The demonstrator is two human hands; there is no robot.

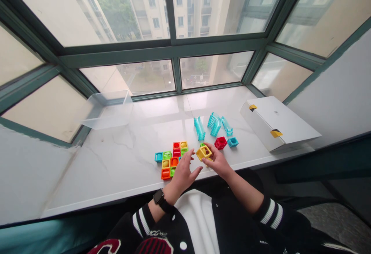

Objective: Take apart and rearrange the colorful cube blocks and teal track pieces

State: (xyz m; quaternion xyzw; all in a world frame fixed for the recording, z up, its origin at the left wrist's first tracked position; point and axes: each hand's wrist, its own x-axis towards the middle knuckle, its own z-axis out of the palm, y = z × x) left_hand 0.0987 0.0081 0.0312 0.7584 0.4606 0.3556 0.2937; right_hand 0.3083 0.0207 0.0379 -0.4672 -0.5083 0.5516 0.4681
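Between the fingers of my right hand (218,162) is a yellow hollow cube block (204,152), held just above the sill. My left hand (185,169) has its thumb and fingers apart and holds nothing; it hovers over the right side of a group of coloured cube blocks (166,164), hiding part of it. Red, orange, yellow, green and blue cubes make up this group, set side by side. A bit of a green block (202,144) shows behind the yellow one. Close to my right hand lie a red cube block (220,143) and a blue cube block (232,142).
Three translucent teal track pieces (199,128) lie beyond my hands on the white marble sill (121,161). A clear plastic bin (108,111) stands at the left back. To the right is a white box (278,122) with yellow-black tape. Green-framed windows (162,55) border the sill.
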